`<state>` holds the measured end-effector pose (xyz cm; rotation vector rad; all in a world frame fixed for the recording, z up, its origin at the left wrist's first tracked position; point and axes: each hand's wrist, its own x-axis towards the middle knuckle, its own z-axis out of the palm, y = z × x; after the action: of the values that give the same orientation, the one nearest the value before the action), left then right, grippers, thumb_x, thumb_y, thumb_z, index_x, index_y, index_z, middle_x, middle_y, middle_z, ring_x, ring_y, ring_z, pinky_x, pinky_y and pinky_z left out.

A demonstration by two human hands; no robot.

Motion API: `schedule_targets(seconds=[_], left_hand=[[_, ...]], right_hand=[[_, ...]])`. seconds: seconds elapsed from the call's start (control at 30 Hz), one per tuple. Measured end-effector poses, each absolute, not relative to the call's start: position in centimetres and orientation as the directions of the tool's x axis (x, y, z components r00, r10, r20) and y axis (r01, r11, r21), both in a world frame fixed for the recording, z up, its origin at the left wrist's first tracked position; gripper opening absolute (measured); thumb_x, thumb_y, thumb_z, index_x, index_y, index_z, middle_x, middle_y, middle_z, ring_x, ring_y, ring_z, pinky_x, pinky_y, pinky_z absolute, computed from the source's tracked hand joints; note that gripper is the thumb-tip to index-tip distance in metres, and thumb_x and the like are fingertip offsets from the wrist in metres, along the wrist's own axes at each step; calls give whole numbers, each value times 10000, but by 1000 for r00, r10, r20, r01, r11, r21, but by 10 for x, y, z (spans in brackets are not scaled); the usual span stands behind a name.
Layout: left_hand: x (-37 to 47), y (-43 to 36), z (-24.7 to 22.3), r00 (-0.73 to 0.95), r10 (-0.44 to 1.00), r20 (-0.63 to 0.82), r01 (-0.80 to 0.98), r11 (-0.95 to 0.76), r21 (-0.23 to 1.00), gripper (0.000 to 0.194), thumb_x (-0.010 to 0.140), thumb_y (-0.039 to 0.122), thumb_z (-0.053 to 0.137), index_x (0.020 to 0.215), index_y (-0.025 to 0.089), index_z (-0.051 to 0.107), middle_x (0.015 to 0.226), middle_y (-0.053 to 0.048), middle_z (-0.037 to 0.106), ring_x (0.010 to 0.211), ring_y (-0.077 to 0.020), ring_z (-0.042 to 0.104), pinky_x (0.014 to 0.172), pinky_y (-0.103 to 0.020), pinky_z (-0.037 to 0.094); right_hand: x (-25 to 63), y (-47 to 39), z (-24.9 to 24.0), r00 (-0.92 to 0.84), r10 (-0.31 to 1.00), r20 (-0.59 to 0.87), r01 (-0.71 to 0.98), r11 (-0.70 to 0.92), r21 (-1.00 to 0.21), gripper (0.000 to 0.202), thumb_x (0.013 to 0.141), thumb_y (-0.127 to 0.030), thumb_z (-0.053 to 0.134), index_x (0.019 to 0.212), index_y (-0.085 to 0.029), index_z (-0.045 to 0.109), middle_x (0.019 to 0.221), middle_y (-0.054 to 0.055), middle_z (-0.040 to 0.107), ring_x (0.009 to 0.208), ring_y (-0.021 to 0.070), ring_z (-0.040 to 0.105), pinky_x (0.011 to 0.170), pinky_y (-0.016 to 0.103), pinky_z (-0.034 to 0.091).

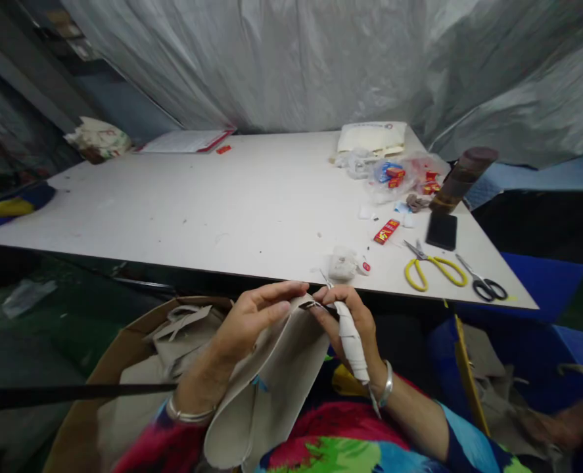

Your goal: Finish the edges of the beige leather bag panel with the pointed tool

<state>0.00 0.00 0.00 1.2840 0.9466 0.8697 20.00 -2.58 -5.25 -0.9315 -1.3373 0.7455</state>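
My left hand (252, 318) is closed on the upper edge of a stiff beige bag-like piece (276, 374), which curves open towards me above my lap. A small blue mark shows inside its fold. My right hand (353, 322) is closed around a slim tool wrapped in white tape (351, 341), with a thin metal point sticking out at each end. The thumb and fingertips of that hand also meet the piece's top edge, beside a small dark part. What exactly the fingertips pinch there is too small to tell.
On the white table (252, 203) lie yellow-handled scissors (434, 266), black-handled scissors (488, 287), a phone (442, 230), a bottle (463, 177) and plastic bags (399, 174). A carton (94, 387) of beige pieces stands at left. Another person's arm (572, 420) reaches in at right.
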Motion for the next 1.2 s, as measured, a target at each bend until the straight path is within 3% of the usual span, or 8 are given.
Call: schedule_targets(seconds=[0.13, 0.27, 0.5, 0.67, 0.77, 0.93, 1.1, 1.2], left_hand=[[2, 7, -14, 302, 941, -152, -371, 263, 891, 271, 882, 306, 770, 1059, 109, 830, 1137, -178, 792, 1116, -287, 739, 1115, -410, 528], [4, 9, -19, 284, 940, -189, -473, 309, 825, 250, 860, 249, 776, 1037, 81, 830, 1103, -186, 798, 1064, -280, 759, 1067, -390, 570], [5, 10, -21, 253, 933, -257, -498, 354, 792, 311, 762, 224, 904, 1021, 79, 815, 1074, -164, 802, 1031, -251, 762, 996, -323, 603], [10, 15, -28, 126, 945, -301, -475, 324, 818, 341, 634, 257, 1008, 779, 103, 741, 758, -60, 739, 708, -147, 703, 692, -216, 591], [14, 18, -32, 84, 959, -272, -478, 278, 833, 397, 625, 304, 1014, 749, 111, 691, 715, -26, 677, 653, -126, 645, 633, -210, 549], [20, 20, -31, 92, 976, -196, -519, 215, 827, 391, 692, 313, 975, 742, 137, 630, 650, 27, 563, 561, -77, 500, 603, -202, 472], [22, 20, -29, 72, 986, -153, -478, 169, 862, 362, 778, 362, 922, 762, 155, 624, 582, 57, 467, 520, -69, 410, 692, -240, 499], [21, 20, -28, 56, 988, -143, -463, 153, 873, 368, 810, 404, 887, 746, 165, 616, 555, 68, 387, 511, -75, 364, 636, -226, 468]], right_hand=[[200, -27, -54, 117, 880, 461, 70, 455, -888, 193, 909, -129, 753, 969, -243, 609, 966, -4, 717, 866, 142, 699, 792, 237, 565], [200, -28, -54, 115, 887, 447, 78, 440, -894, 203, 901, -128, 760, 969, -245, 608, 962, -3, 715, 861, 141, 690, 782, 237, 559], [200, -28, -54, 135, 897, 421, 42, 420, -907, 197, 892, -139, 768, 959, -241, 614, 942, -6, 716, 829, 136, 685, 761, 230, 557], [198, -30, -55, 127, 902, 414, 8, 416, -909, 178, 899, -137, 755, 934, -236, 611, 937, -3, 707, 831, 137, 677, 759, 233, 553], [198, -32, -52, 123, 898, 422, 13, 424, -905, 158, 902, -139, 741, 925, -230, 614, 922, 7, 705, 836, 150, 683, 743, 242, 557], [199, -33, -51, 135, 895, 426, 21, 427, -904, 144, 907, -159, 736, 897, -227, 610, 901, 21, 701, 833, 165, 686, 721, 255, 565], [200, -33, -55, 144, 885, 443, 17, 445, -895, 146, 915, -168, 743, 923, -233, 612, 912, 15, 698, 851, 162, 686, 748, 259, 566], [201, -32, -56, 142, 887, 440, 18, 442, -897, 135, 925, -185, 740, 933, -233, 614, 922, 18, 700, 850, 163, 686, 761, 269, 567]])
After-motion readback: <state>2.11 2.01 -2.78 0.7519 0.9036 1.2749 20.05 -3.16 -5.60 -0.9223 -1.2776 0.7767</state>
